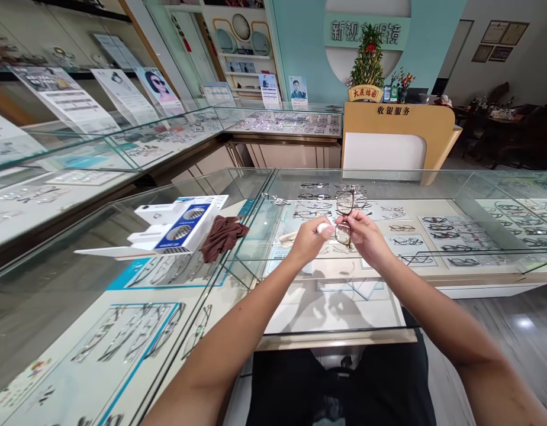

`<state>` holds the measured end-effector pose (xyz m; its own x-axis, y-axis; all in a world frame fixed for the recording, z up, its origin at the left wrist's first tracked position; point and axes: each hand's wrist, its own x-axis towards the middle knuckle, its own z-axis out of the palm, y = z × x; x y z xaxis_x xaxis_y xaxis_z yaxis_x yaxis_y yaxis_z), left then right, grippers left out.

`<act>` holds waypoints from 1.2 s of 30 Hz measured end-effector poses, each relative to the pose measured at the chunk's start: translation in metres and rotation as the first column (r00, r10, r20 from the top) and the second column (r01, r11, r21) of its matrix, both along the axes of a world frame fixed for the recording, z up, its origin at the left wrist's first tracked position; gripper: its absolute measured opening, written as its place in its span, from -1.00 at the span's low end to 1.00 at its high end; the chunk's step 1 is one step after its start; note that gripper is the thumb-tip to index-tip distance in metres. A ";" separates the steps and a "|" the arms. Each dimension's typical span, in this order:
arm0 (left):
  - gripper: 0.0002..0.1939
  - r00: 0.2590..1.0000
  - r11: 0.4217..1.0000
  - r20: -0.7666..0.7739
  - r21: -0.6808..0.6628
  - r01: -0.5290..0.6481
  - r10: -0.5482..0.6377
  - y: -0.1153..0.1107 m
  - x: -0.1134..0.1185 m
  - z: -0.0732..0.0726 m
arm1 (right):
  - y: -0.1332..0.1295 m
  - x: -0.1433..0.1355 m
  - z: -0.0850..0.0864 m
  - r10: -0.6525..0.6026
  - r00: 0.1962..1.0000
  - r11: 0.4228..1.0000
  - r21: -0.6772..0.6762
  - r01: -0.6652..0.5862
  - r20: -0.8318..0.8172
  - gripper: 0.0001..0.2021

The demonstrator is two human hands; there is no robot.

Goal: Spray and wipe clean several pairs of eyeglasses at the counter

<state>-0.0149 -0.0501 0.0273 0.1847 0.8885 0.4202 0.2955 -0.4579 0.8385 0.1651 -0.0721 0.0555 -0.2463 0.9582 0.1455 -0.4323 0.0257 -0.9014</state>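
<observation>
Over the glass display counter (300,272), I hold a pair of thin-framed eyeglasses (345,203) turned on end, one lens above the other. My right hand (366,235) pinches the frame near its middle. My left hand (309,240) is closed around a small white object (324,228) beside the lower lens; its kind is too small to tell. Whether the left fingertips also touch the glasses I cannot make out. A crumpled brown cloth (223,236) lies on the glass to the left.
Beside the cloth stands an opened white-and-blue box (184,228) with flaps out. Another pair of glasses (277,200) rests near the counter's back left. Rows of frames (451,236) lie under the glass. Farther back is a wooden cashier desk (389,118) bearing a plant (366,62).
</observation>
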 end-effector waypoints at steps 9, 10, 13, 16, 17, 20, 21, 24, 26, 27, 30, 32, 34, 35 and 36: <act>-0.92 0.795 0.825 0.220 -0.158 -0.542 0.565 0.067 -0.072 -0.017 | 0.008 0.011 0.003 -0.051 0.999 0.998 -0.025 0.050 -0.013 -0.59; -0.89 0.768 0.789 0.183 -0.162 -0.592 0.614 0.073 -0.081 -0.022 | 0.008 0.012 0.004 -0.054 0.998 0.998 -0.024 0.054 -0.017 -0.59; -0.77 0.745 0.740 0.044 -0.170 -0.651 0.666 0.085 -0.105 -0.036 | 0.009 0.013 0.005 -0.059 0.998 0.998 -0.022 0.059 -0.011 -0.59; -0.75 0.755 0.738 -0.053 -0.176 -0.651 0.654 0.089 -0.121 -0.049 | 0.010 0.014 0.005 -0.065 0.998 0.997 -0.029 0.065 0.000 -0.59; -0.76 0.753 0.734 -0.066 -0.181 -0.655 0.655 0.090 -0.123 -0.052 | 0.010 0.014 0.004 -0.067 0.998 0.997 -0.030 0.067 -0.001 -0.59; -0.79 0.743 0.718 -0.088 -0.204 -0.665 0.664 0.091 -0.126 -0.054 | 0.011 0.014 0.003 -0.066 0.998 0.998 -0.023 0.066 0.007 -0.58; -0.78 0.746 0.718 -0.092 -0.214 -0.662 0.660 0.090 -0.124 -0.053 | 0.011 0.014 0.003 -0.066 0.998 0.998 -0.021 0.066 0.010 -0.57; -0.66 0.730 0.704 -0.065 -0.219 -0.676 0.680 0.083 -0.116 -0.044 | 0.012 0.014 0.002 -0.067 0.998 0.998 -0.014 0.067 0.004 -0.58; -0.56 0.640 0.636 0.008 -0.122 -0.762 0.769 0.073 -0.108 -0.033 | 0.012 0.014 0.002 -0.068 0.998 0.998 -0.014 0.068 -0.010 -0.59; -0.55 0.572 0.575 0.066 -0.036 -0.817 0.817 0.068 -0.105 -0.026 | 0.012 0.014 0.003 -0.068 0.998 0.998 -0.016 0.068 -0.018 -0.60; -0.68 0.535 0.499 0.209 0.202 -0.843 0.819 0.051 -0.094 -0.005 | 0.012 0.014 0.003 -0.073 0.997 0.997 -0.016 0.073 -0.022 -0.60; -0.83 0.663 0.610 0.180 0.276 -0.743 0.727 0.042 -0.087 0.006 | 0.012 0.015 0.004 -0.081 0.997 0.997 -0.006 0.081 -0.009 -0.60; -0.95 0.835 0.801 0.012 0.276 -0.531 0.550 0.036 -0.080 0.014 | 0.012 0.015 0.004 -0.086 0.996 0.996 0.001 0.086 -0.002 -0.61; -0.98 0.899 0.886 -0.106 0.253 -0.388 0.424 0.034 -0.077 0.016 | 0.013 0.016 0.004 -0.086 0.996 0.996 0.000 0.086 -0.006 -0.62; -0.98 0.930 0.947 -0.229 0.214 -0.241 0.288 0.032 -0.074 0.016 | 0.013 0.016 0.003 -0.084 0.996 0.996 -0.005 0.084 -0.013 -0.63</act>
